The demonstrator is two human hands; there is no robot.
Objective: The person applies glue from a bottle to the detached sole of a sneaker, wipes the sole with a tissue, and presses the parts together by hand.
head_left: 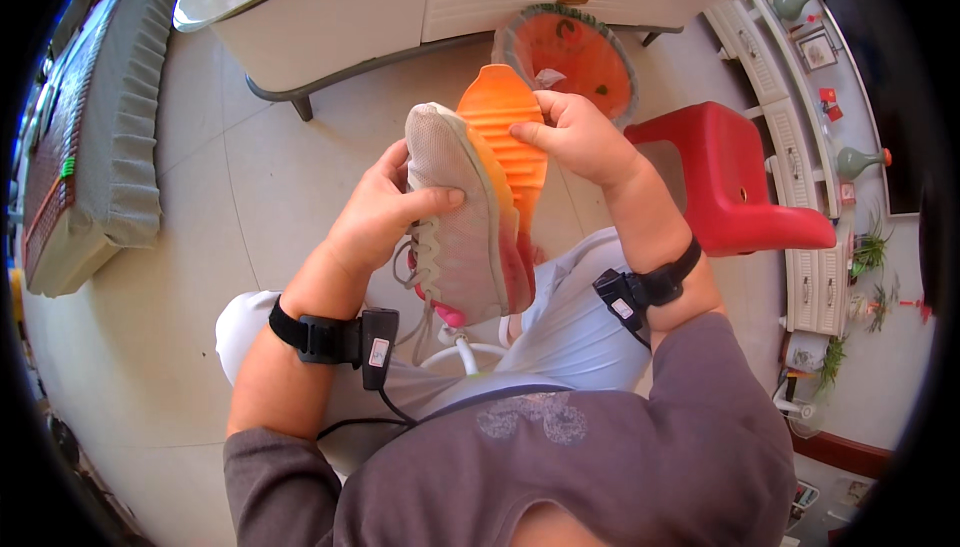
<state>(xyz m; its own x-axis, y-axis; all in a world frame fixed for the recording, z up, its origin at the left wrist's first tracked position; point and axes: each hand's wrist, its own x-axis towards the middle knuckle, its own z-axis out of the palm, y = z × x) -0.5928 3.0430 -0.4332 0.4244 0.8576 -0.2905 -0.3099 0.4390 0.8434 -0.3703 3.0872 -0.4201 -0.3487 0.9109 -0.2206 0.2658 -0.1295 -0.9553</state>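
Note:
A light grey sneaker [452, 222] with loose laces is up in front of me, toe pointing away. My left hand [375, 209] grips it from the left side, thumb across its upper near the toe. In my right hand [585, 137], an orange ridged shoe sole [497, 112] is pinched near its far end, thumb on the ridged face. The sole stands along the right side of the sneaker, apart from it at the toe; whether the two are joined toward the heel I cannot tell. Something pink [450, 316] shows beneath the sneaker's heel end.
An orange bin [590, 62] with a liner stands just beyond my right hand. To its right is a red plastic stool [735, 182]. A white table [340, 22] spans the far side, and a covered couch [115, 117] the left. White drawers [810, 197] line the right.

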